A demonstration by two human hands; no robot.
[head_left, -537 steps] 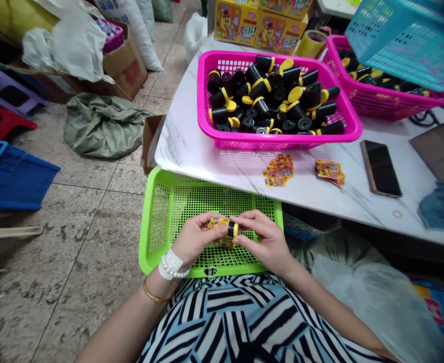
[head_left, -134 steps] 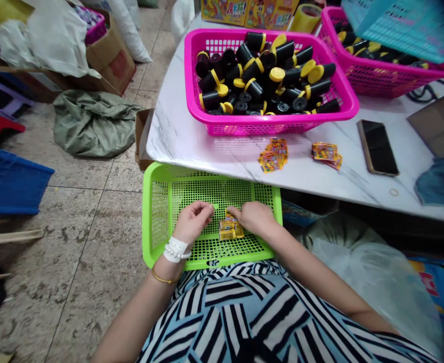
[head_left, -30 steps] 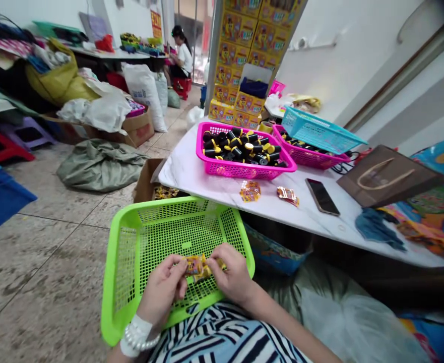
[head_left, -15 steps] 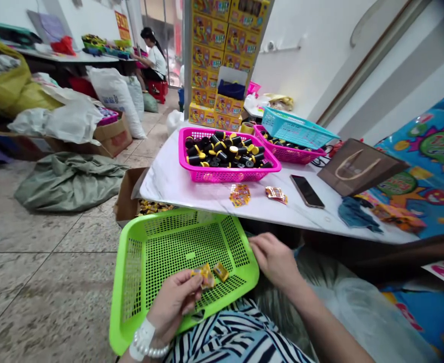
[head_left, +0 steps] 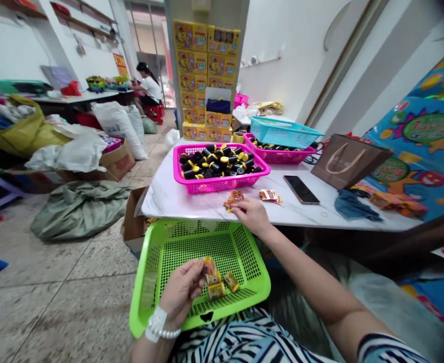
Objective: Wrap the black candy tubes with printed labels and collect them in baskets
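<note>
The two hands are apart. The left hand (head_left: 182, 290) holds a small yellow packet (head_left: 208, 265) at its fingertips, over the green basket (head_left: 146, 287), where three more packets (head_left: 216, 291) lie. Beyond this basket, the right hand (head_left: 251, 216) touches a little pile of packets (head_left: 233, 199) on the table (head_left: 176, 196), but I cannot tell if it grips them. Also beyond it, the pink basket (head_left: 214, 187) is full of black tubes (head_left: 217, 166) with yellow caps, and only few packets are in the green basket.

Glossy wrappers (head_left: 216, 291), plastic basket (head_left: 146, 302), polished stone tabletop (head_left: 176, 199).
</note>
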